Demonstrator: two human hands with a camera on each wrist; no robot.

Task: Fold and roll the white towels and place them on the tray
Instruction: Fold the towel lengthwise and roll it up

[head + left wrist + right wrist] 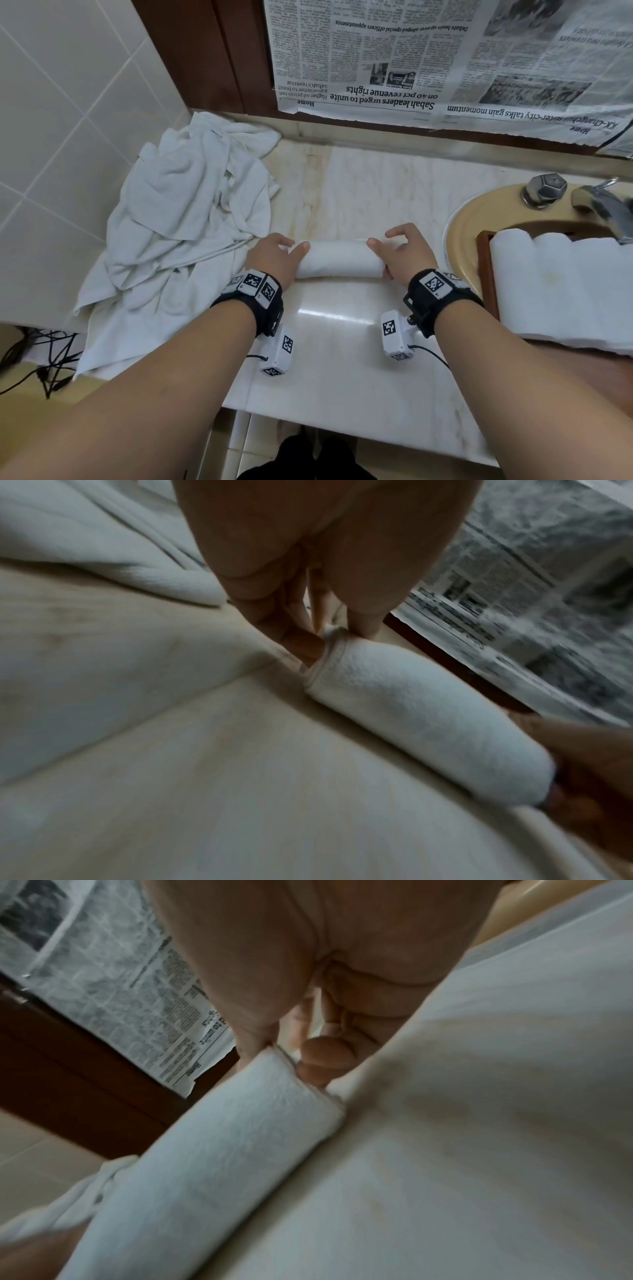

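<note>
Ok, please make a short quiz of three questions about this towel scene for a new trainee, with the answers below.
1. True or false: the rolled towel lies on the counter, a hand at each end.
2. Where are the finished rolls? A) on the tray at the right B) on the floor C) in the pile
3. What lies left of the left hand?

Key:
1. True; the right hand holds the other end.
2. A
3. A pile of unfolded towels.
</note>
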